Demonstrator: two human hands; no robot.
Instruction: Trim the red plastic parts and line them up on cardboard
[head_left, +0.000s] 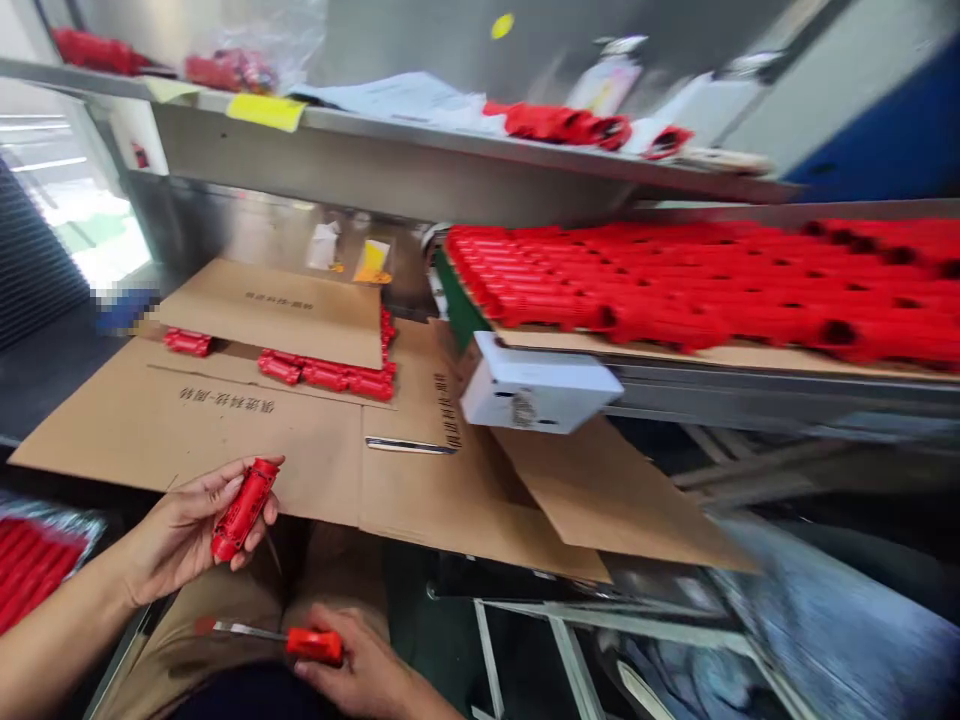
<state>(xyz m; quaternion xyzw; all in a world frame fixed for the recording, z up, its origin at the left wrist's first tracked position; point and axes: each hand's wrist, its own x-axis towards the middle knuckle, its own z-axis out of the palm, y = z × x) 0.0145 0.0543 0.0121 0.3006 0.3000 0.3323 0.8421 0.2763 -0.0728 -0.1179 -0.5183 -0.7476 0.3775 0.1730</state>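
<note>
In my left hand [199,525], above the table's front edge, is a red plastic tube-shaped part [244,510]. My fingers and thumb close around it, and it is tilted, with its upper end leaning right. Lower down, over my lap, my right hand [360,660] grips a red-handled tool [315,645] with a thin metal blade [251,630] that points left. The blade and the part are apart. Similar red parts [326,375] lie on the table, partly hidden under a cardboard sheet [277,310].
Flat cardboard [300,465] covers the table, with a thin pen-like stick [411,445] on it. At right, a raised rack [712,385] bears rows of red parts, with a white box [536,385] at its corner. A metal shelf [375,125] crosses above; a bag of red parts [37,560] is lower left.
</note>
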